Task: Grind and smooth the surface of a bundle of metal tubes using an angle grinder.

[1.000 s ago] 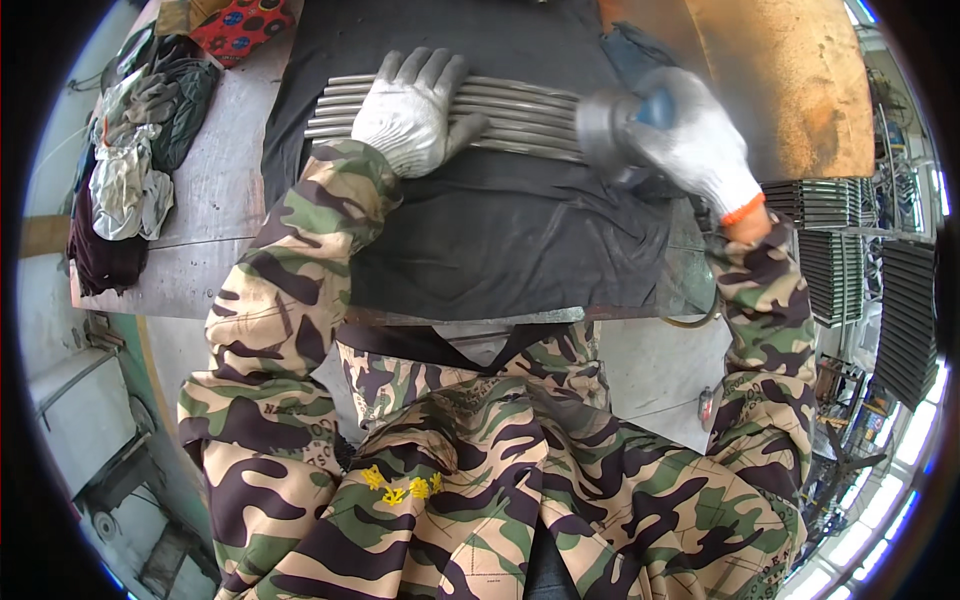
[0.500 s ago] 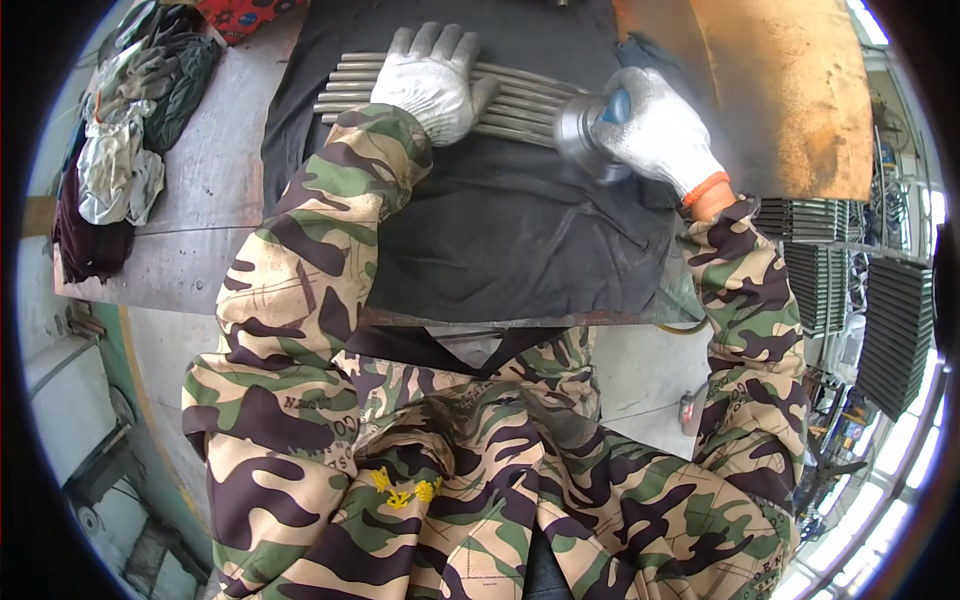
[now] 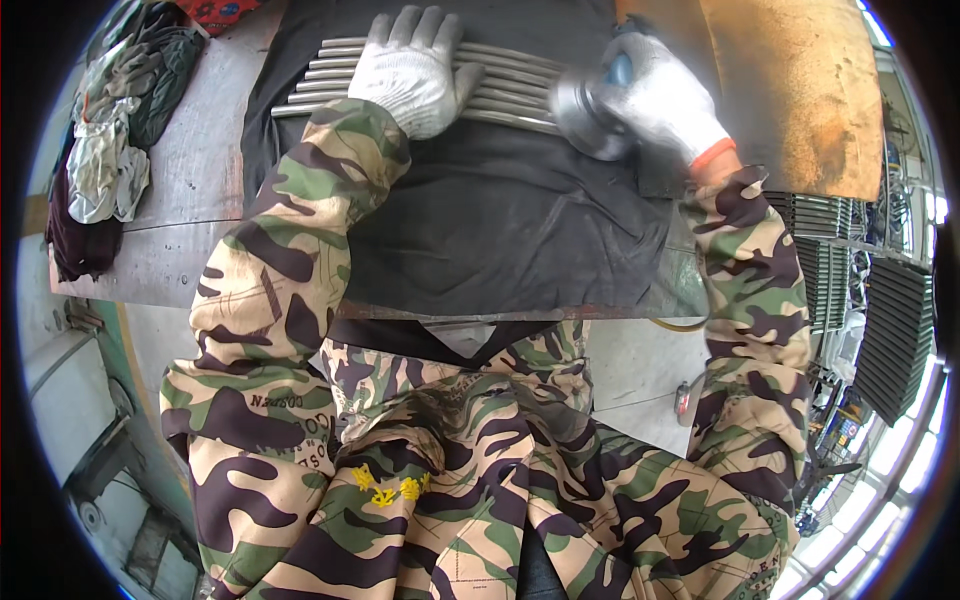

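Several slim metal rods (image 3: 515,88) lie side by side, their left ends uneven, on a black cloth (image 3: 500,230) over the worktable. My left hand (image 3: 408,80), in a white knit glove, lies flat across them with fingers stretched and thumb spread. On the right, my gloved right hand (image 3: 668,95) is wrapped round a blue-bodied tool that looks like a hand grinder (image 3: 580,112). Its round silver head rests at the right ends of the rods and covers them. Motion blurs the head and that hand a little.
A rust-stained tan board (image 3: 820,90) covers the table's right side. Crumpled clothes and gloves (image 3: 105,150) are heaped at the left, with a red patterned cloth (image 3: 215,12) behind. Stacked dark bars (image 3: 890,335) stand beyond the table's right edge.
The rods have shifted left and their left ends are more staggered. My left hand has moved slightly left and away from me. The tool stays at the rods' right ends.
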Action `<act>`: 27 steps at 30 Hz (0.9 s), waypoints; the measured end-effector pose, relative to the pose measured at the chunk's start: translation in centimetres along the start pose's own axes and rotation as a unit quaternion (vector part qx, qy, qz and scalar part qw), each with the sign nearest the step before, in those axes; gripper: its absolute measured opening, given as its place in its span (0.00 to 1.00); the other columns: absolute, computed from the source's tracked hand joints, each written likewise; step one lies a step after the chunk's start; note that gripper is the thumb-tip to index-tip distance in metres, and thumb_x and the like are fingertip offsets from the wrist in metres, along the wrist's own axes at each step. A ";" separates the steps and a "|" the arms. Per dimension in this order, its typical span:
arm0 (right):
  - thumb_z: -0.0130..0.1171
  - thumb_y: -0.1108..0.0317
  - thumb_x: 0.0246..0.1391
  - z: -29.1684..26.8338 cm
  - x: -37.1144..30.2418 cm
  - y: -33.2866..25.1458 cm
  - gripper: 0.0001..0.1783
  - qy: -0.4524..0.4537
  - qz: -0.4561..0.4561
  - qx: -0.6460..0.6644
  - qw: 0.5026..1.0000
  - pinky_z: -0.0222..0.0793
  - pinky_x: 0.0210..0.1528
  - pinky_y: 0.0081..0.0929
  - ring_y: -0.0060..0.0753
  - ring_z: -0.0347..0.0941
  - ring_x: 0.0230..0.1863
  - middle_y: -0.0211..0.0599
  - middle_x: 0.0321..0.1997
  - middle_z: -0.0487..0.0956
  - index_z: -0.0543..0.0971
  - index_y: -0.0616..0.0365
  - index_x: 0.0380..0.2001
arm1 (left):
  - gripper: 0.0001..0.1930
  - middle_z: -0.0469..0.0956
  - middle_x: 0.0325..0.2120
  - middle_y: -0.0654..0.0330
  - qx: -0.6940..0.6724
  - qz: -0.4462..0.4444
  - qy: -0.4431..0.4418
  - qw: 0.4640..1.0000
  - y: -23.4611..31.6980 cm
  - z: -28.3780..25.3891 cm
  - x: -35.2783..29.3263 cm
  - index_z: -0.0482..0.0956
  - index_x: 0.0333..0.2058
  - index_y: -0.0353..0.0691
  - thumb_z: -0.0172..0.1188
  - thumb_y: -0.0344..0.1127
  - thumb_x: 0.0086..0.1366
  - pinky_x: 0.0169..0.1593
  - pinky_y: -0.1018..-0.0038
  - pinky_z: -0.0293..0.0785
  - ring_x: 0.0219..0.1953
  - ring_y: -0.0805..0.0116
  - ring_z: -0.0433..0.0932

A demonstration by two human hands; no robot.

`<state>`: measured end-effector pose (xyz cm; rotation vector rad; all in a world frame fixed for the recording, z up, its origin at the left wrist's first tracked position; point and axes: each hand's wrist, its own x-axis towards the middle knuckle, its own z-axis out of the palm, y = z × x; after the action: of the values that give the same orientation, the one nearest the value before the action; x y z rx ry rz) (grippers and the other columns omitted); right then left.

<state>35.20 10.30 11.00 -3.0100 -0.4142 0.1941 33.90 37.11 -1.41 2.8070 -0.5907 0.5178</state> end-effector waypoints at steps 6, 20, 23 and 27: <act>0.64 0.49 0.56 0.4 0.4 -1.0 0.24 0.023 0.000 -0.032 0.999 0.75 0.57 0.45 0.54 0.79 0.54 0.50 0.54 0.81 0.81 0.55 0.47 | 0.30 0.75 0.60 0.45 0.004 -0.006 0.012 1.000 -0.7 -2.3 -0.3 0.72 0.62 0.34 0.57 0.51 0.69 0.70 0.49 0.60 0.65 0.44 0.70; 0.64 0.52 0.55 3.0 1.0 -1.1 0.21 0.053 -0.063 -0.016 0.996 0.76 0.55 0.46 0.56 0.79 0.53 0.50 0.51 0.81 0.81 0.53 0.46 | 0.35 0.71 0.65 0.43 0.059 -0.044 -0.057 0.996 -7.1 -4.1 -4.0 0.73 0.64 0.34 0.57 0.57 0.70 0.73 0.48 0.56 0.69 0.42 0.66; 0.66 0.56 0.53 1.2 1.0 -1.5 0.20 0.054 -0.049 -0.041 0.997 0.77 0.53 0.46 0.57 0.79 0.51 0.50 0.50 0.81 0.81 0.54 0.46 | 0.35 0.71 0.65 0.39 0.033 -0.083 -0.008 0.996 -5.6 -4.1 -1.9 0.73 0.63 0.31 0.55 0.56 0.70 0.73 0.47 0.57 0.69 0.36 0.65; 0.66 0.56 0.52 1.3 1.5 -2.8 0.20 0.058 -0.087 -0.036 0.994 0.77 0.53 0.46 0.56 0.80 0.51 0.50 0.49 0.81 0.81 0.54 0.46 | 0.34 0.70 0.66 0.38 0.031 -0.081 -0.009 0.996 -5.5 -2.8 -1.7 0.73 0.63 0.30 0.53 0.55 0.71 0.74 0.47 0.55 0.70 0.36 0.64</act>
<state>35.72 13.55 9.87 -3.0146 -0.6804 -0.0089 33.95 43.45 -0.32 2.8885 -0.3504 0.4875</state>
